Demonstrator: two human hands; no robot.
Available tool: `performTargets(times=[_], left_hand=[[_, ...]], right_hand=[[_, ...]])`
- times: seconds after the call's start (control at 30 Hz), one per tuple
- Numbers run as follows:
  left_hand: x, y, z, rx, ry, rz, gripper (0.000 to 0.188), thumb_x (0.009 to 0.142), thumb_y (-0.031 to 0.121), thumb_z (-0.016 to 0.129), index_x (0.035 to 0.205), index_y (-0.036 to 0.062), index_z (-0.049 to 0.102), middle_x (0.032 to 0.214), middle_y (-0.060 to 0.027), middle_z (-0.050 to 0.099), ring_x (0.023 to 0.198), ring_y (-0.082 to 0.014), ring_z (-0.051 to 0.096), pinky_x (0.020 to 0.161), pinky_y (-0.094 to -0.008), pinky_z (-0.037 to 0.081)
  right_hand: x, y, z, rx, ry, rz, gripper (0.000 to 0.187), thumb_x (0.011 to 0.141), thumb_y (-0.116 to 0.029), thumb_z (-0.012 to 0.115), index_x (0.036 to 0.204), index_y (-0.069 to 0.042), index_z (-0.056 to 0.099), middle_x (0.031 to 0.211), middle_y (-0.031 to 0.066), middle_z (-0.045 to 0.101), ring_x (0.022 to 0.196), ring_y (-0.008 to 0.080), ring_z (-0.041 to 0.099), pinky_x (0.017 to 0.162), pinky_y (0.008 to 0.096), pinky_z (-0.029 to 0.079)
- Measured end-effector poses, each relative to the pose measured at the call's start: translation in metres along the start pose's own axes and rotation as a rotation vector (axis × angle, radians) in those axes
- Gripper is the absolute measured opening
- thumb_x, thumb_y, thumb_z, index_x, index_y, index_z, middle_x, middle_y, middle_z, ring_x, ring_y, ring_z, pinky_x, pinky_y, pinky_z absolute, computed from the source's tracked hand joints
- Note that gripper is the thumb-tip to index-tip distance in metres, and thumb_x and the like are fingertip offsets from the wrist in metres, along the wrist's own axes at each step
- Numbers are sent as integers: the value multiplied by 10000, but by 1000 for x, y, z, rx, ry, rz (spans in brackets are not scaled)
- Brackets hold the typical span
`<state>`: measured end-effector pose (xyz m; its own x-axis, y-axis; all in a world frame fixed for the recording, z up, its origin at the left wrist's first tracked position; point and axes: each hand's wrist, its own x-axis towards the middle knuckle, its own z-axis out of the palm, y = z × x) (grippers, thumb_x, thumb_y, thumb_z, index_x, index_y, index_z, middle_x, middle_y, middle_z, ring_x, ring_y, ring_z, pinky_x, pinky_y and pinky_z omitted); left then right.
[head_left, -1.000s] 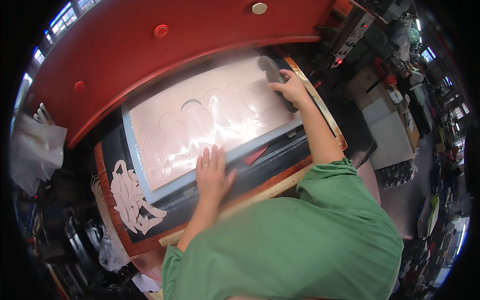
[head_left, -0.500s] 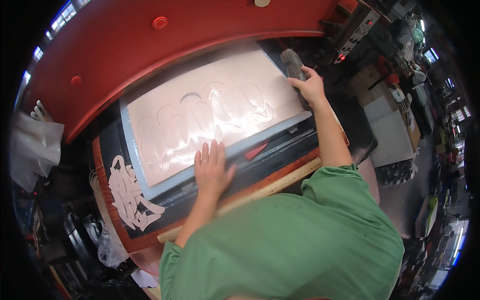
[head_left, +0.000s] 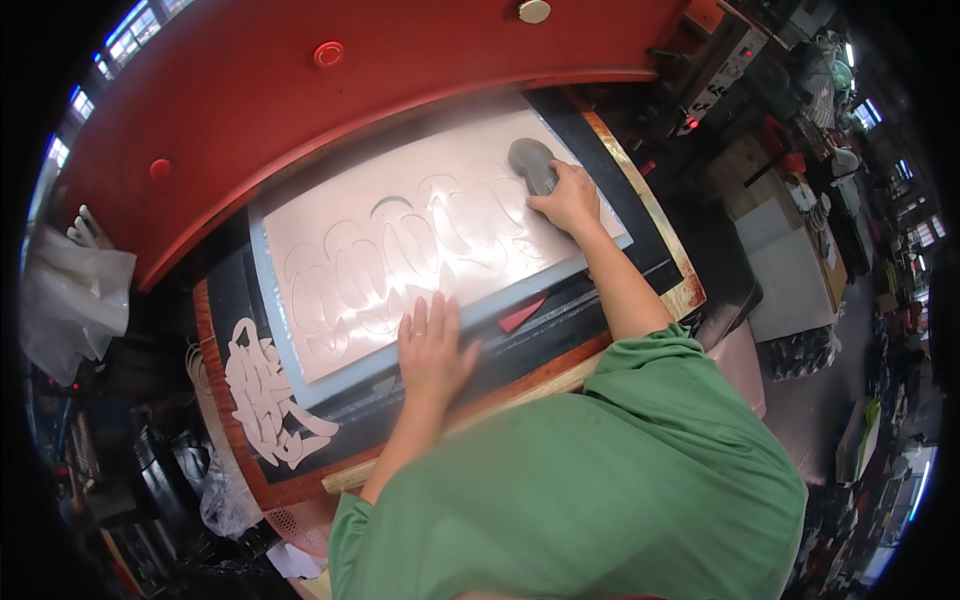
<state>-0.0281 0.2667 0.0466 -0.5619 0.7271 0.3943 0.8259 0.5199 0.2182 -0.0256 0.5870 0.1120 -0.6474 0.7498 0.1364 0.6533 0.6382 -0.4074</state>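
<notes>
A pale pink sheet (head_left: 350,220) with several curved outlines cut into it lies on a light blue board (head_left: 480,303). My right hand (head_left: 570,198) grips a grey, sole-shaped cutting die (head_left: 531,162) over the right part of the sheet, beside the row of outlines. Whether the die touches the sheet I cannot tell. At the sheet's near edge, my left hand (head_left: 432,352) rests flat, its fingers stretched onto the pink surface and its thumb apart.
A heap of cut pale pieces (head_left: 262,395) lies at the table's left end. Beyond the sheet stands a red machine front (head_left: 240,110) with a round red button (head_left: 328,54). A red scrap (head_left: 522,314) lies near the board's front, and a wooden strip (head_left: 480,408) runs along the table edge.
My right hand has brought the grey cutting die leftward from beyond the sheet's right edge to over the sheet. My left hand stays at the near edge.
</notes>
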Motion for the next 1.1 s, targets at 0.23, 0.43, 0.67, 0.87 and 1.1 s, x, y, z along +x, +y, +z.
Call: performTargets(times=[0.23,0.43,0.67,0.87,1.1], left_hand=[[2,-2,0,4,5,-3,733,765,423,767,1387,105,545,1434,-130,525,1318,-351,486,1102,-510,350],[4,-5,2,8,2,5,733,775,438,752,1380,72,555,1413,-150,544,1315,-370,487,1101,-518,340],[5,-12,3,12,11,20,734,789,441,737,1400,87,535,1427,-143,534,1328,-359,481,1110,-509,334],[5,-13,6,27,1,23,759,788,446,738,1417,82,519,1440,-149,523,1340,-358,467,1124,-502,315],[6,-13,7,60,-33,12,750,799,468,711,1420,98,510,1462,-143,499,1358,-361,450,1131,-514,307]], right_hand=[[7,3,1,15,-3,-3,700,683,-261,761,1334,-90,571,1319,175,559,1234,369,537,1035,446,456],[8,0,5,-49,5,2,790,643,-351,830,1329,-46,582,1295,189,597,1198,348,580,1035,395,465],[7,20,-7,115,-10,-98,891,696,-370,821,1431,-16,463,1380,235,542,1242,371,555,1049,404,449],[-48,80,-14,213,9,-69,950,713,-451,808,1442,25,427,1368,253,534,1284,378,510,1093,417,392],[-58,85,-2,66,70,-154,899,693,-472,793,1395,0,488,1364,187,548,1279,364,482,1106,435,354]])
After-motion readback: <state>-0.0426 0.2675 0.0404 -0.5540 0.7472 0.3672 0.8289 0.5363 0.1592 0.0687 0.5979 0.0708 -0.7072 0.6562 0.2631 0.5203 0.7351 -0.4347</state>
